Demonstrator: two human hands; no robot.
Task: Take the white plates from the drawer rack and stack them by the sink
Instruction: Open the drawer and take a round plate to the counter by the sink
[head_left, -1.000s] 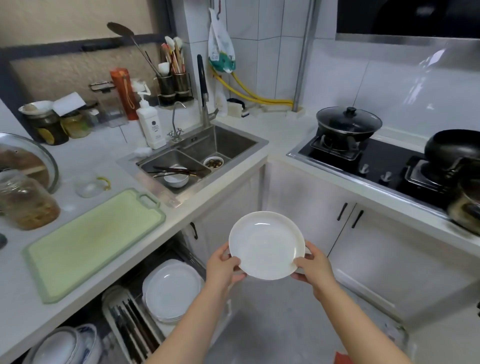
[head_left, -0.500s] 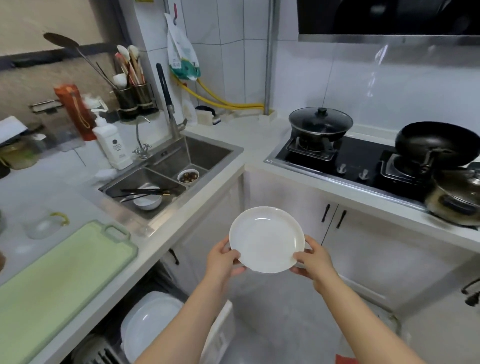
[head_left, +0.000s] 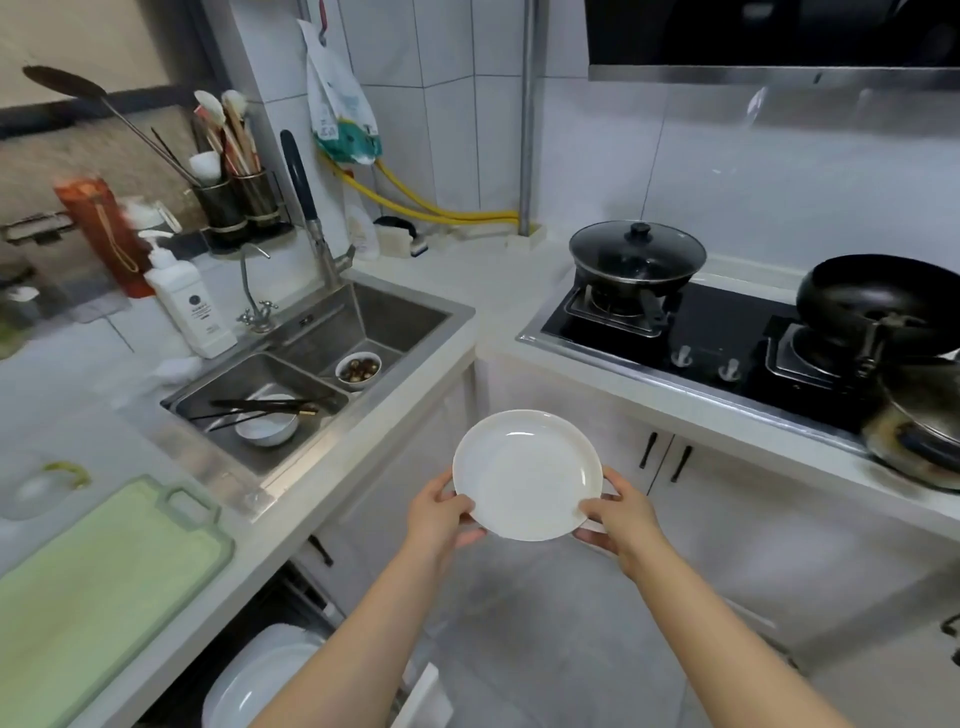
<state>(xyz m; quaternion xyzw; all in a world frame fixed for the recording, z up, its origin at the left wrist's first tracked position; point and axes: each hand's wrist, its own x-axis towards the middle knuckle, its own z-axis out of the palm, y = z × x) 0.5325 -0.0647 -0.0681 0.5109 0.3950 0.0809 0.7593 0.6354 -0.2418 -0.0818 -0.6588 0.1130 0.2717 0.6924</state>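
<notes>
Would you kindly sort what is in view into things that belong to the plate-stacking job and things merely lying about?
Belongs to the job:
white plate, held by left hand and right hand
plates in the drawer rack
sink

Just lying about:
green cutting board
soap bottle
lidded pan
black wok
utensil holder

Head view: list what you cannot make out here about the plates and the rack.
- Rack plates: cut off by the bottom edge and crossed by the left forearm, so their count is unknown.
- Rack: mostly hidden under the counter, dark inside.
- Held plate: its underside faces away; the fingers of the left hand and right hand beneath it are hidden.
- Bottle label: too small to read.
</notes>
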